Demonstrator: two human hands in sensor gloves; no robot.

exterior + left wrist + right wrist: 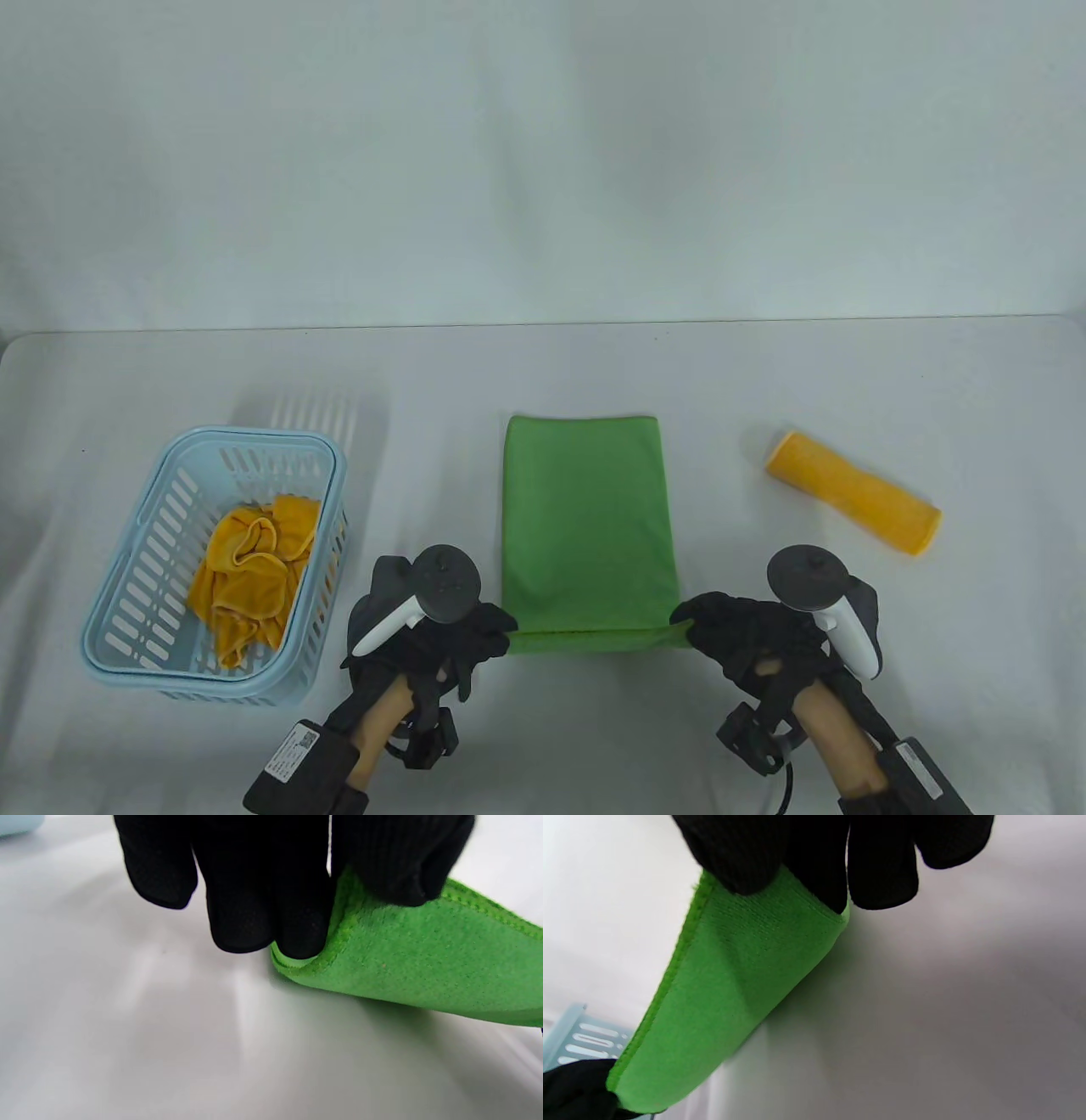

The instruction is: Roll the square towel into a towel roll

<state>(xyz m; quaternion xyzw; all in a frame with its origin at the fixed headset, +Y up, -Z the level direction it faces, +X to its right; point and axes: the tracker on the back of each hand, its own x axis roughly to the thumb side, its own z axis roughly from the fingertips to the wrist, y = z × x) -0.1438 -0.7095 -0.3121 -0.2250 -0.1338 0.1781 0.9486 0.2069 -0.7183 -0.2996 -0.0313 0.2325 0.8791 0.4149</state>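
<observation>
My grip, left hand [424, 632] and right hand [747, 637], pinches the near corners of the green towel [585, 518] lying folded on the counter [543, 382], seemingly just the first turn lifted, the rolling nearly all left.

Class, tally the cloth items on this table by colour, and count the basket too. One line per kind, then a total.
Green towel, folded, near edge held by left hand and right hand: 1
Yellow towel roll: 1
Yellow cloth, crumpled in basket: 1
Light blue basket: 1
Total: 4
</observation>
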